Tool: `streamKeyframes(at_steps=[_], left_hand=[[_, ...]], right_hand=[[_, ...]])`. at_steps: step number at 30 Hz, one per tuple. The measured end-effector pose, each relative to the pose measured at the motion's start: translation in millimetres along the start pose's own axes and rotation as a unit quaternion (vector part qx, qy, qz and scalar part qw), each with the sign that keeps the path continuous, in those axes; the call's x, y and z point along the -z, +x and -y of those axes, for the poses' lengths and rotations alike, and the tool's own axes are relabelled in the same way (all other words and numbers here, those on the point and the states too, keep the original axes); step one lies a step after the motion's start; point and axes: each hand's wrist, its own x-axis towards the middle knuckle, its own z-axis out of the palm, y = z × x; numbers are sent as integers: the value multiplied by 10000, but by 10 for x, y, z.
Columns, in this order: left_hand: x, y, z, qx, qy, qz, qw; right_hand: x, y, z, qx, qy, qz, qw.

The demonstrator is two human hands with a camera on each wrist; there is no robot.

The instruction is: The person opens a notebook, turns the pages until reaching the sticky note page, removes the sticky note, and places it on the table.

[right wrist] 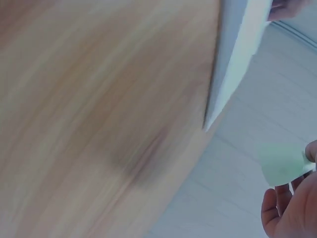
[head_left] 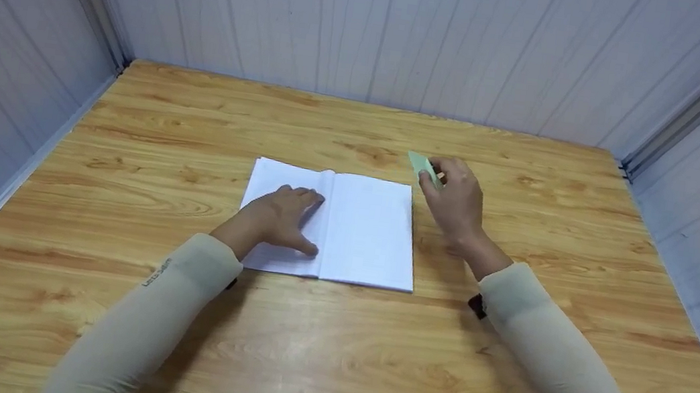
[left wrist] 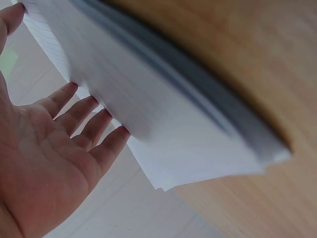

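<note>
An open notebook (head_left: 369, 233) with white lined pages lies flat at the middle of the table. My left hand (head_left: 285, 215) rests on its left page, fingers spread, with thumb and fingertips close to the center fold. In the left wrist view, the fingertips of the left hand (left wrist: 64, 144) touch the page (left wrist: 163, 124). My right hand (head_left: 458, 197) is raised beyond the notebook's right edge and pinches a small pale green paper slip (head_left: 423, 165) between thumb and fingers. The right wrist view shows the green slip (right wrist: 282, 163) slightly curved in the right hand (right wrist: 292, 208).
The wood-grain table (head_left: 315, 354) extends around the notebook on all sides. Pale panelled walls (head_left: 358, 28) enclose it at the back, left and right. Both forearms wear light sleeves (head_left: 166, 307), with a dark device (head_left: 477, 306) under the right wrist.
</note>
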Motion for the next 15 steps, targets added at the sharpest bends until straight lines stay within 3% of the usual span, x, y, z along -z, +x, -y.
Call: streamKeyframes(at_steps=[3, 6, 15], left_hand=[[-16, 8, 12, -14, -2, 7, 10000], [-27, 3, 14, -17, -47, -7, 10000], [-10, 8, -2, -35, 15, -21, 10000]], right_hand=[[42, -29, -115, 554, -873, 142, 9945], [90, -71, -261, 1011, -1559, 325, 9820], [161, -175, -473, 1394, -2640, 897, 9502]])
